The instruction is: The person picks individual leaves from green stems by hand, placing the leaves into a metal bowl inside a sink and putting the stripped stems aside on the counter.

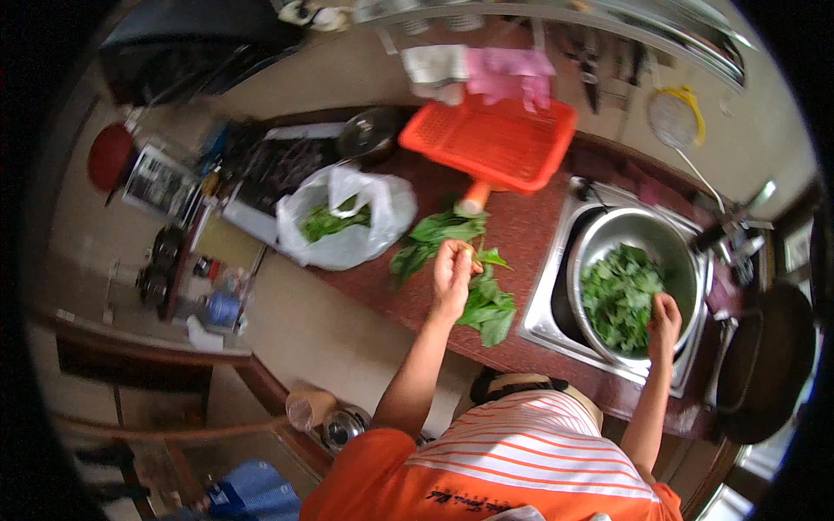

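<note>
My left hand (454, 273) pinches a leafy green stem (492, 258) above the dark red countertop (384, 296). More large green leaves (488, 306) hang or lie just below and beside this hand; which of them join the held stem I cannot tell. Over at the right, a stainless steel bowl (677, 260) rests in the sink (537, 319) with a heap of torn green leaves (616, 293) inside. My right hand (664, 319) reaches over the bowl's near right side, by the leaves. Whether its fingertips hold a leaf is not clear.
A white plastic bag (384, 215) of greens stands left of my left hand, close to the stove (293, 156). Behind is a red plastic basket (495, 143), with pink and white cloths (508, 71) hanging above. A dark wok (769, 365) stands right of the sink, near the faucet (743, 247).
</note>
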`<state>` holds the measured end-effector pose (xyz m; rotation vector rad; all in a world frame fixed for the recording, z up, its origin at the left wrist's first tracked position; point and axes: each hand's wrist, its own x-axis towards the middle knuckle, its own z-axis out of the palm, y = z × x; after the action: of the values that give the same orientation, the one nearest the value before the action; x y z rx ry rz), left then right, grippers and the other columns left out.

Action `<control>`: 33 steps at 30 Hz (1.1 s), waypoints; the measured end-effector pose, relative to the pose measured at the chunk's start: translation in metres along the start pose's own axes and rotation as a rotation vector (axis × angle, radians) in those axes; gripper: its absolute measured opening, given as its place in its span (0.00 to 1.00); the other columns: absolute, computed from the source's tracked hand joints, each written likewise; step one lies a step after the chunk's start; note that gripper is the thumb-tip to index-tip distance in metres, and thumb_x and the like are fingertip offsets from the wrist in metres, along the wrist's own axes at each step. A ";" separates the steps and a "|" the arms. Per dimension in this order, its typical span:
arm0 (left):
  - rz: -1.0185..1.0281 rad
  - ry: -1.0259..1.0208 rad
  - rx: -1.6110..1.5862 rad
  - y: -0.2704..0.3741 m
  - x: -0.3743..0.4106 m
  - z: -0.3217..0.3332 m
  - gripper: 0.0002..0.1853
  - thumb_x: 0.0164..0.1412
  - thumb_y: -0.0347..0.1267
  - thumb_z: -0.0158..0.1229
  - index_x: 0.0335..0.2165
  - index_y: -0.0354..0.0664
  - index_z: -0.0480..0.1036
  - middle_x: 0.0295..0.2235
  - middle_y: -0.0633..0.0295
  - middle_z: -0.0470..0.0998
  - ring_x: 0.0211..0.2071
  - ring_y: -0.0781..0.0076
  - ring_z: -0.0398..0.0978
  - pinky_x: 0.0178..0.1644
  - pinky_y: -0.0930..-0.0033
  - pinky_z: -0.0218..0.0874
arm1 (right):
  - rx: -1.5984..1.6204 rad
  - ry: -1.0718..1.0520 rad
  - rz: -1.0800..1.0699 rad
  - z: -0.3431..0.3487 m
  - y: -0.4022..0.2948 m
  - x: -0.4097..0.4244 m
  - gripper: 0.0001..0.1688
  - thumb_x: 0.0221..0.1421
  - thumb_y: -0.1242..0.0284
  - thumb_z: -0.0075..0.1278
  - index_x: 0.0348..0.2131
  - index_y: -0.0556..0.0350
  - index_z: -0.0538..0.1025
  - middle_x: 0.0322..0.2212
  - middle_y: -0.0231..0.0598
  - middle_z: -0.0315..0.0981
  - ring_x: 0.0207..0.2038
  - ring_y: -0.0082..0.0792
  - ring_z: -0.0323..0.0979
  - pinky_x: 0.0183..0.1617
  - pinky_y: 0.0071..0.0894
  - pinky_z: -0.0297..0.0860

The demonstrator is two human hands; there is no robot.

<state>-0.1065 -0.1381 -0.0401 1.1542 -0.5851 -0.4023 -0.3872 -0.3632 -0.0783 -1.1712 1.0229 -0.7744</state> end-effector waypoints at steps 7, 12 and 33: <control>0.386 0.475 0.518 0.106 0.044 -0.153 0.06 0.54 0.31 0.44 0.28 0.41 0.59 0.18 0.69 0.62 0.19 0.84 0.60 0.25 0.83 0.53 | 0.025 -0.128 0.034 0.005 0.014 0.002 0.05 0.47 0.71 0.44 0.23 0.50 0.65 0.17 0.20 0.55 0.15 0.11 0.49 0.15 0.10 0.47; 0.107 0.284 0.919 0.108 0.090 -0.270 0.18 0.49 0.24 0.42 0.43 0.38 0.55 0.20 0.60 0.67 0.21 0.74 0.65 0.25 0.76 0.57 | 0.019 -0.149 0.039 0.037 0.008 -0.005 0.05 0.47 0.71 0.43 0.25 0.52 0.66 0.17 0.22 0.57 0.16 0.14 0.54 0.19 0.12 0.53; -0.077 -0.448 0.992 -0.001 0.019 -0.067 0.07 0.45 0.27 0.50 0.27 0.36 0.68 0.24 0.54 0.71 0.25 0.68 0.70 0.29 0.69 0.61 | -0.843 -0.560 -0.271 0.164 0.023 -0.055 0.14 0.42 0.71 0.48 0.31 0.62 0.69 0.30 0.48 0.64 0.33 0.42 0.65 0.38 0.33 0.62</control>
<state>-0.0498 -0.1008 -0.0554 2.0574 -1.2057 -0.4502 -0.2552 -0.2491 -0.0767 -2.1344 0.7160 -0.1494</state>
